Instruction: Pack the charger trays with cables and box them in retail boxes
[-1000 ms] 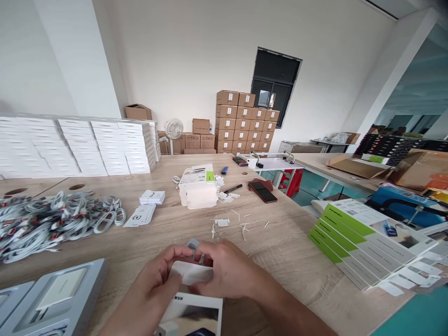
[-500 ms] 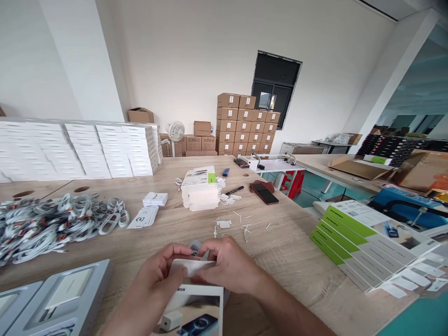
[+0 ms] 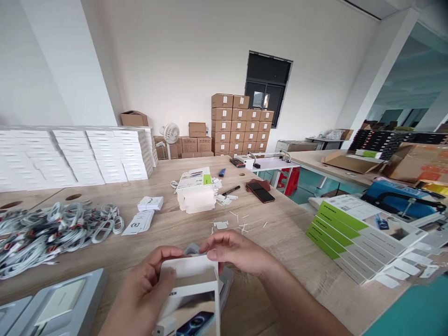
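Note:
A white product box (image 3: 191,298) with a phone and charger picture stands close in front of me, its top end opened up. My left hand (image 3: 147,284) grips its left side, thumb on the front and fingers behind. At the upper right corner, my right hand (image 3: 233,252) pinches the edge of the box's raised flap (image 3: 189,267). Part of a grey tray (image 3: 227,282) shows behind the box, mostly hidden by it and my hands. Left of my left hand lies another grey tray (image 3: 94,298) with a white flat charger (image 3: 63,301) in it.
Tangled white cables (image 3: 56,228) lie at left, beside printed cards (image 3: 140,221). Flat unfolded boxes (image 3: 196,198), a marker (image 3: 231,190) and a phone (image 3: 261,192) are farther back. Stacked green-and-white boxes (image 3: 357,238) stand at right; white boxes (image 3: 101,156) line the back left.
My right hand has shifted from the flap's middle to the box's upper right corner. The flap has been lifted and the opening shows more. The camera view has turned slightly right.

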A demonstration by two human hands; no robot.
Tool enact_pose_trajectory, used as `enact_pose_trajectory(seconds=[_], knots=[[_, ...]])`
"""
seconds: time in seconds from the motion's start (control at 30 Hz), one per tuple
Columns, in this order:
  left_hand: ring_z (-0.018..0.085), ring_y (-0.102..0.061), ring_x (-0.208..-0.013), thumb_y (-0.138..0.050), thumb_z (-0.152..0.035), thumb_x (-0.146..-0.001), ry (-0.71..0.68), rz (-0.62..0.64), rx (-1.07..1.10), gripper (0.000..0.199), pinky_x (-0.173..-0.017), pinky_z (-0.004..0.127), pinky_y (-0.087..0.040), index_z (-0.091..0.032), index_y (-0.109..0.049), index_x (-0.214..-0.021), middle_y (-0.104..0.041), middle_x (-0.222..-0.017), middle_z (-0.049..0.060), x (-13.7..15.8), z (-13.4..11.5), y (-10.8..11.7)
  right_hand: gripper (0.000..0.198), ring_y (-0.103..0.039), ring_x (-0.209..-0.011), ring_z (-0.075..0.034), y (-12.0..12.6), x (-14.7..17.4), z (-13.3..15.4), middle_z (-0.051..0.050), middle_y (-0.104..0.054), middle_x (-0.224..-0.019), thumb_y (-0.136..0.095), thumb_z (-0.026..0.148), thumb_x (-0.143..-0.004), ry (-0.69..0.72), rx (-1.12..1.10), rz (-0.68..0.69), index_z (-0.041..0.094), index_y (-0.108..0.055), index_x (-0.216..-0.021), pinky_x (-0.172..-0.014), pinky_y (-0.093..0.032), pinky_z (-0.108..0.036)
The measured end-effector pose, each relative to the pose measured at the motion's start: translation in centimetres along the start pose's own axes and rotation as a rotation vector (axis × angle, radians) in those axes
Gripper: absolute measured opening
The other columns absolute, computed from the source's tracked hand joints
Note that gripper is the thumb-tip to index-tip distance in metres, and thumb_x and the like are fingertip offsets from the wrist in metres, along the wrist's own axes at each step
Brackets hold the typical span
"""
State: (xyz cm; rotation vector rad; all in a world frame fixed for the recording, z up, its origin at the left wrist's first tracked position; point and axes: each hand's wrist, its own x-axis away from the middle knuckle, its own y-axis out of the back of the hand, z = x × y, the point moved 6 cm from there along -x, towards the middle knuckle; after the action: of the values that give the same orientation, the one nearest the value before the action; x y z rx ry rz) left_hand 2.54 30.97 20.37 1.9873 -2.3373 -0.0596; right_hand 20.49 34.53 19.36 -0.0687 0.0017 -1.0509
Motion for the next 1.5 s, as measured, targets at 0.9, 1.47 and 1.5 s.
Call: enact_pose_trajectory(seconds=[0.9,1.47,1.5], knots=[[0.031,-0.059,-0.116,-0.065,-0.041,-0.083,-0.045,0.276,0.110,0.062,-0.094,0.034,-0.048,-0.033,-0.041,-0.140,-0.060,-0.134,0.005,0.5,-0.6,0.8,0.032,-0.062,-0.074,-0.013,-0.5,-0.7,-0.9,-0.002,-0.070,-0.082,-0.081,0.035,-0.071,0.120,-0.219,-0.062,0.014,-0.071,-0.093,-0.071,-0.044,-0.024],[0.027,-0.069,-0.097,-0.072,-0.043,-0.078,-0.177,-0.077,0.280,0.064,-0.074,0.031,-0.057,-0.031,-0.041,-0.133,-0.073,-0.112,0.007,-0.4,-1.6,1.7,0.033,-0.066,-0.074,-0.014,0.8,-0.5,0.6,0.000,-0.070,-0.084,-0.072,0.040,-0.083,0.360,-0.347,-0.255,0.025,-0.059,-0.108,-0.069,-0.049,-0.026],[0.025,-0.070,-0.093,-0.072,-0.043,-0.078,-0.198,-0.114,0.269,0.064,-0.072,0.030,-0.057,-0.031,-0.040,-0.131,-0.073,-0.109,0.006,-0.6,-1.5,2.0,0.035,-0.066,-0.081,-0.015,0.6,-0.4,0.9,-0.001,-0.070,-0.089,-0.074,0.037,-0.080,0.385,-0.301,-0.238,0.025,-0.059,-0.110,-0.073,-0.050,-0.027]])
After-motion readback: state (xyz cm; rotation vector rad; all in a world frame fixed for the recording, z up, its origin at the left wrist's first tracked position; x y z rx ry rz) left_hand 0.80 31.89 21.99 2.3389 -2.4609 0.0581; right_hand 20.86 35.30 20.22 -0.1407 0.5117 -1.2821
